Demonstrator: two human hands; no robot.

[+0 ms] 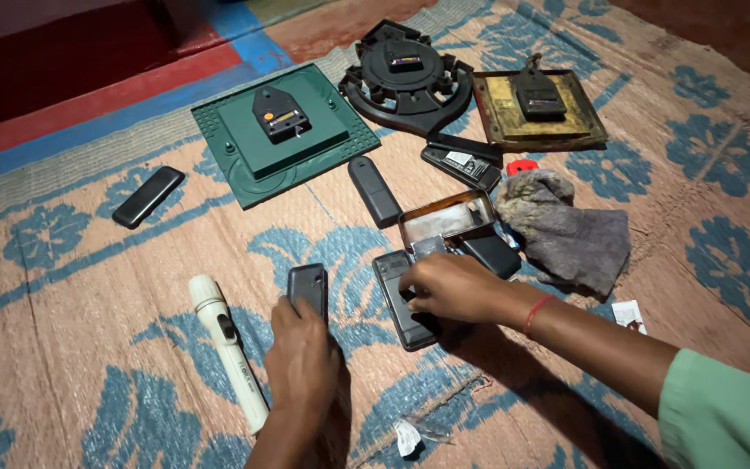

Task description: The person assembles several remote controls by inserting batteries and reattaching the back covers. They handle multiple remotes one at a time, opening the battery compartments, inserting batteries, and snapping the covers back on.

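A: What is the left hand [304, 352] doing?

B: Its fingers are wrapped around a small dark remote [308, 288], standing it up on the woven mat [71, 347]. A white flashlight [227, 349] lies just beside it.

A: And the right hand [453, 287]?

B: It rests on a dark remote lying flat [397, 304] on the mat. Its fingers are bent down and pressing on it, close together.

A: What else is near?

B: An open metal tin [446, 217] sits just behind that hand, and a grey cloth [566, 230] is next to it. Further back lie three clocks, face down: a green one [284, 130], a black round one [405, 78] and a yellow-brown one [538, 108].
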